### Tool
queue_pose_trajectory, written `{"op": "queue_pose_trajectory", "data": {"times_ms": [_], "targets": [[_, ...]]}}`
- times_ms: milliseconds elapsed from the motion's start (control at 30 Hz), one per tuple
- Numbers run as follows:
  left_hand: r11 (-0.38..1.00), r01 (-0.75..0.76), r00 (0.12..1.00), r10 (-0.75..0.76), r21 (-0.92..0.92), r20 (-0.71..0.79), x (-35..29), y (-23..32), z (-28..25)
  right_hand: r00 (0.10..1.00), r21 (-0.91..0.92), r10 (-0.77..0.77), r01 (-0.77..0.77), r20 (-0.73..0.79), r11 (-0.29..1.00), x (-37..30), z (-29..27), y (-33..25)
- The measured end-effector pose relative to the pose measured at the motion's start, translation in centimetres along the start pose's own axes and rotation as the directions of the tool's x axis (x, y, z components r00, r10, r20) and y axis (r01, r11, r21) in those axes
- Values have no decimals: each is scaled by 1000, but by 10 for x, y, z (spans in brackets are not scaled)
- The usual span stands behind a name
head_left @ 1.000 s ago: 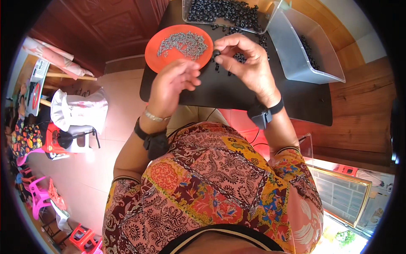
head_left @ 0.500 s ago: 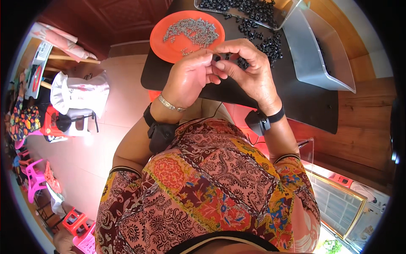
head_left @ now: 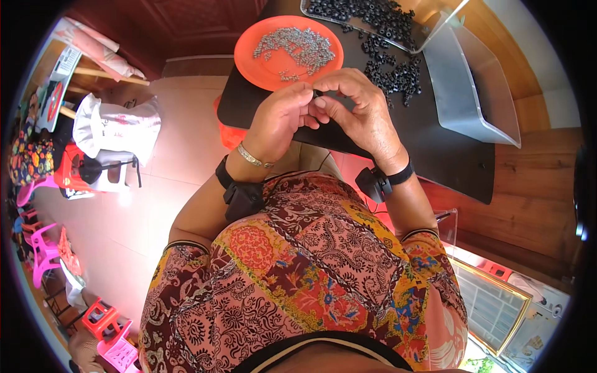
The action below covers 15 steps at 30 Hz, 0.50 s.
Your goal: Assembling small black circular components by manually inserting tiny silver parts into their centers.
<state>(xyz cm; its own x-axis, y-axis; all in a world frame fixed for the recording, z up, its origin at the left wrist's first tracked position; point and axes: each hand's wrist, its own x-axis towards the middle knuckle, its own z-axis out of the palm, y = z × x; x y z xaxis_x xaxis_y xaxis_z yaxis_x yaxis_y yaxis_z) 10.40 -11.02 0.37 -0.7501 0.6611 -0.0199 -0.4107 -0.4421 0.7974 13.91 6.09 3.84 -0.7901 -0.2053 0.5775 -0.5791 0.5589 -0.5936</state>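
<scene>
At left, silver screw-like pieces [head_left: 305, 46] lie on the orange plate [head_left: 249, 67], and beside it the left hand [head_left: 273, 124], apart from the right a second ago, now meets it at the fingertips, so both appear to be working on one black part [head_left: 318, 94]; whether the left fingers grip anything is hidden. The right hand [head_left: 368, 121] pinches that mostly covered part between thumb and index finger, just off the plate's near side. Farther right, loose black ring-like parts [head_left: 407, 78] lie on the bench [head_left: 460, 166] near a clear bin [head_left: 373, 33], cut off at the top, and a translucent bin [head_left: 457, 90], its contents hard to make out.
</scene>
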Motion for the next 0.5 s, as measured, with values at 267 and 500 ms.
{"op": "queue_pose_trajectory", "data": {"times_ms": [267, 500], "targets": [[1000, 20, 997, -22, -24, -75, -21, 4, -31, 953, -14, -74, 82, 295, 997, 33, 8, -3], [971, -88, 989, 59, -222, -134, -13, -1, -61, 948, -208, 50, 18, 315, 978, 78, 22, 68]]}}
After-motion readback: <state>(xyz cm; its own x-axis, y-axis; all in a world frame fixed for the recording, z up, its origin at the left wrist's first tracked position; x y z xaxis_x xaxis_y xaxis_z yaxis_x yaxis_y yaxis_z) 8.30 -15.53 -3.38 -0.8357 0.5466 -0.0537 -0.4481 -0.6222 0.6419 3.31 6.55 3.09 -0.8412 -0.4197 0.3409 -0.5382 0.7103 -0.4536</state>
